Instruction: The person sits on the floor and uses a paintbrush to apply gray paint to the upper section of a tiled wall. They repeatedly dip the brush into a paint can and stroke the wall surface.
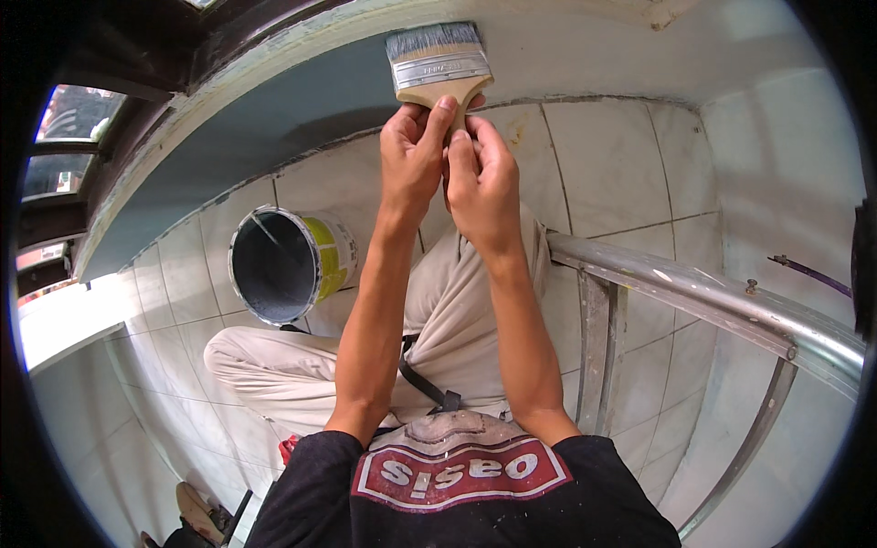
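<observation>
A wide flat paintbrush with a pale wooden handle and a metal band is held upright in front of me, its grey-stained bristles at the far end. My left hand pinches the handle near its shoulder, thumb on top. Lower on the same handle, my right hand closes with its fingers curled round. The bristles overlap the wall where a blue-grey painted band meets a paler area; whether they touch it I cannot tell. Left of my arms stands an open paint bucket, grey-coated inside, with a thin stick against its rim.
My bent legs in beige trousers lie around the bucket on white tiles. A metal ladder leans in from the right. Dark-framed windows line the left, with a pale ledge below.
</observation>
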Demonstrator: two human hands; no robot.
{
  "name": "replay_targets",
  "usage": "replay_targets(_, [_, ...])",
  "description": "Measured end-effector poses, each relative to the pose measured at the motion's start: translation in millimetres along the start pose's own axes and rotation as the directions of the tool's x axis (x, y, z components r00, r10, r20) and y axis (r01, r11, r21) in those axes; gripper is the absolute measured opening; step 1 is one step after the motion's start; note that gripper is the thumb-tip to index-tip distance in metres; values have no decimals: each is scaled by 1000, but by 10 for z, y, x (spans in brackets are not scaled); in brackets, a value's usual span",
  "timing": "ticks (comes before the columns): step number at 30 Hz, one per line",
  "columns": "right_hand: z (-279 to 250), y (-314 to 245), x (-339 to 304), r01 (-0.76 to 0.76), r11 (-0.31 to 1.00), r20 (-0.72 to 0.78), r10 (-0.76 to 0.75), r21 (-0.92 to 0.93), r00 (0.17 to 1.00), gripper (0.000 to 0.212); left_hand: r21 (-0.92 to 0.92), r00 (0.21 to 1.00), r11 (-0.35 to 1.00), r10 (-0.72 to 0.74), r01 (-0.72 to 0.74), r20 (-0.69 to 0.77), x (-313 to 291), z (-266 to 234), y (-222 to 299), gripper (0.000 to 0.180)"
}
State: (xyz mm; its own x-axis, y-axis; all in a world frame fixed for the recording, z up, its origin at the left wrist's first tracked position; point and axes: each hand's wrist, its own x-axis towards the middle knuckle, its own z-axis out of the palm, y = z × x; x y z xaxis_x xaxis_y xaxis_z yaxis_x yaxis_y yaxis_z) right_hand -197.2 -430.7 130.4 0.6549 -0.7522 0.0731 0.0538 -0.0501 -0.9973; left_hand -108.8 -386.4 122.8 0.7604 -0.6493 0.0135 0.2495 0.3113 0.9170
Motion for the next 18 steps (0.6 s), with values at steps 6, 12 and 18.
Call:
replay_targets(6, [-27,117,-19,27,999,3,-27,32,1000,30,21,998,998,65,-66,24,-19,33,-10,34])
replay_targets(12, [32,409,152,42,999,-2,-42,15,999,30,77,999,997,28,-31,41,181,-143,-248,33])
replay_targets(18, [76,630,220,101,995,-36,-100,11,994,30,115,999,993,-35,33,10,236,-214,-382,32])
